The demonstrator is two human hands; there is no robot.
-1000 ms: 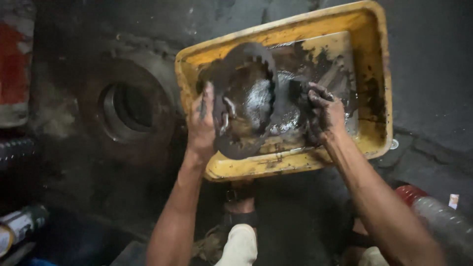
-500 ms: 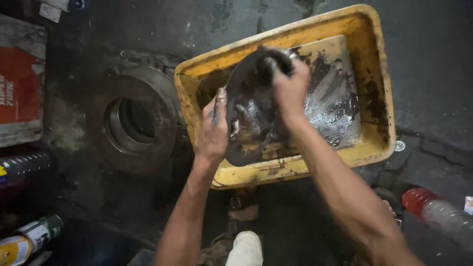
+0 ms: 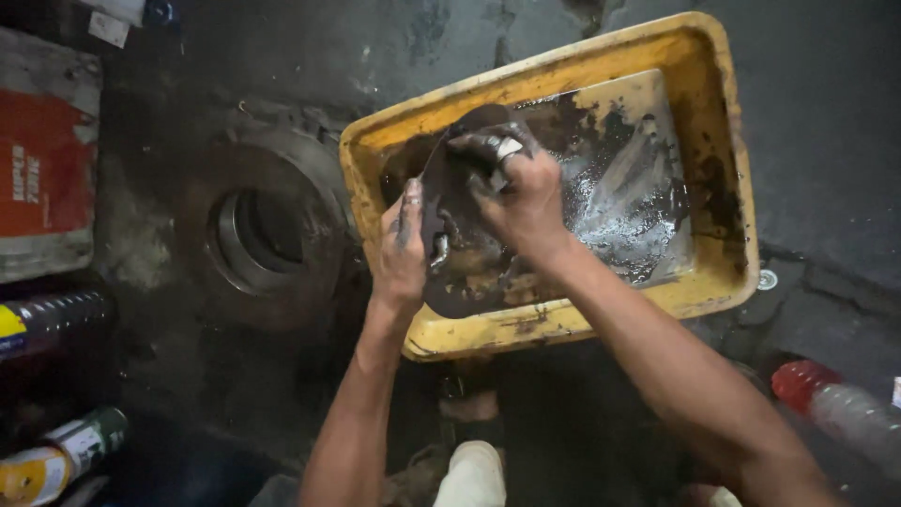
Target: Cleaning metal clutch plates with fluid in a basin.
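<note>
At the centre of the frame, the left hand point(image 3: 402, 252) grips the left edge of a dark, greasy round metal part point(image 3: 460, 253), fingers curled onto it. The right hand point(image 3: 516, 192) is closed over the part's upper edge, fingertips bent around it. The part stands tilted inside the yellow tray point(image 3: 723, 169), above oily liquid. Compared with half a second ago, the right hand sits slightly lower on the part; a second ago it lay on the part's right side.

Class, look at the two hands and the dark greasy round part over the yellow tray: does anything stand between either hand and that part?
Nothing visible does. The left hand grips the greasy round part at its left edge, and the right hand presses on its top, over the yellow tray.
</note>
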